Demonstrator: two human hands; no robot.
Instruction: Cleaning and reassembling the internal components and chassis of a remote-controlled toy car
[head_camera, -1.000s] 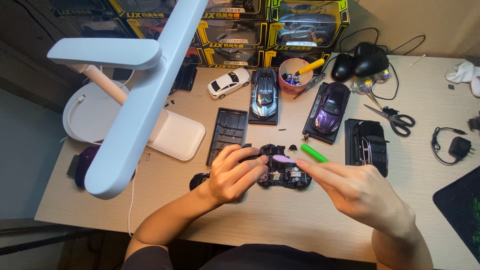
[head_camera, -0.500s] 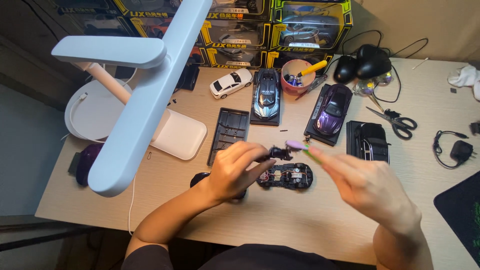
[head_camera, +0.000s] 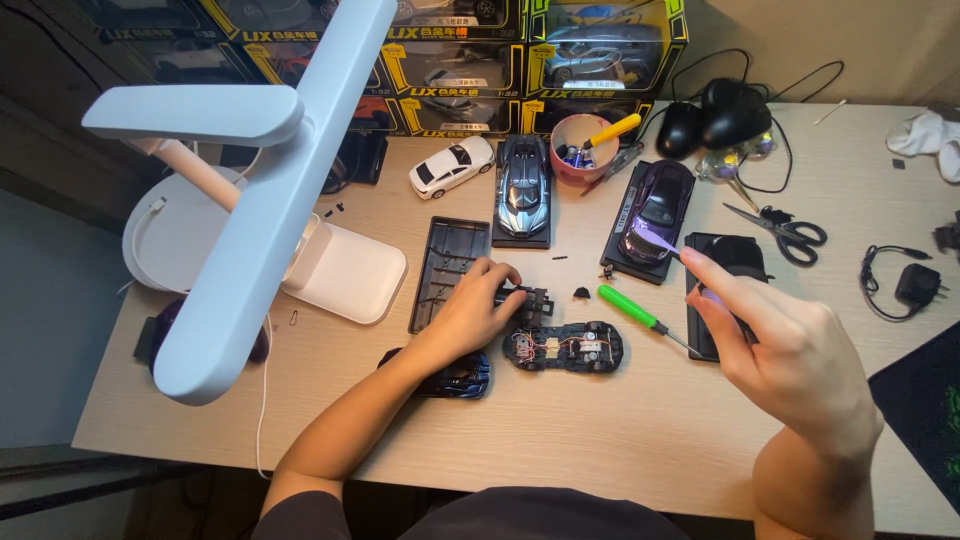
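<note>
A model car chassis (head_camera: 563, 347) with bare wiring lies on the wooden desk (head_camera: 620, 440) in front of me. My left hand (head_camera: 465, 312) is just left of it, with its fingers closed on a small black plastic part (head_camera: 527, 298) beside a black tray (head_camera: 448, 262). A dark blue car body shell (head_camera: 452, 378) lies under my left wrist. My right hand (head_camera: 790, 350) is raised to the right of the chassis, index finger out, and seems to pinch a small purple piece (head_camera: 712, 298). A green-handled screwdriver (head_camera: 628, 308) lies on the desk between the chassis and my right hand.
A white desk lamp (head_camera: 250, 200) reaches over the left side. Behind stand a white model car (head_camera: 452, 165), a blue-grey one (head_camera: 524, 185) and a purple one (head_camera: 655, 210) on bases, a pink cup of tools (head_camera: 585, 148), scissors (head_camera: 780, 228), two black mice (head_camera: 715, 115) and boxed cars.
My left hand has let go of the chassis and moved up onto the small black part. My right hand has pulled away to the right and upward. The green screwdriver now lies on the desk.
</note>
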